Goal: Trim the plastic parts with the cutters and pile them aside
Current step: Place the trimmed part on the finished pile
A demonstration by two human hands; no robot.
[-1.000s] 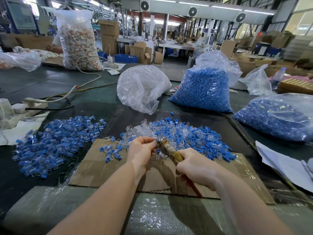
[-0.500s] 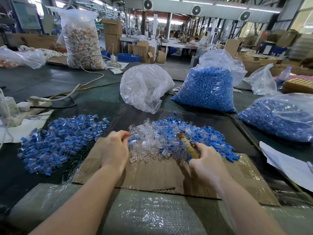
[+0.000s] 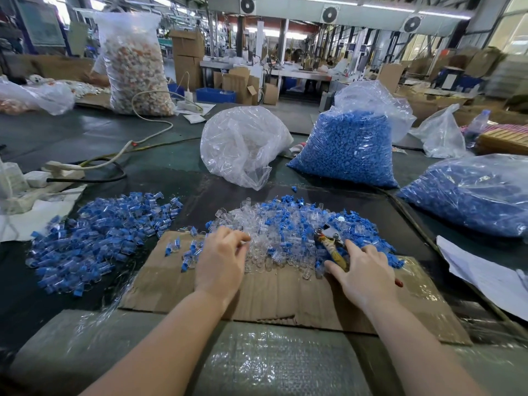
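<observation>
Head view: both hands at the mixed heap of clear and blue plastic parts [image 3: 288, 224] on the flat brown cardboard sheet [image 3: 274, 292].

Left hand [image 3: 221, 260], fingers curled, tips pinching at small clear pieces on the heap's near left edge; which piece it grips, cannot tell. Right hand [image 3: 364, 274] lies over the yellow-handled metal cutters [image 3: 331, 244], fingers loosely wrapped round the handles, thumb spread out; cutter head points away into the heap, red handle tip showing past the palm. Separate pile of blue-and-clear trimmed parts [image 3: 97, 235] sits well to the left on the dark green table [image 3: 85, 132]. Clear bag of blue pellets [image 3: 345, 150] stands behind.
</observation>
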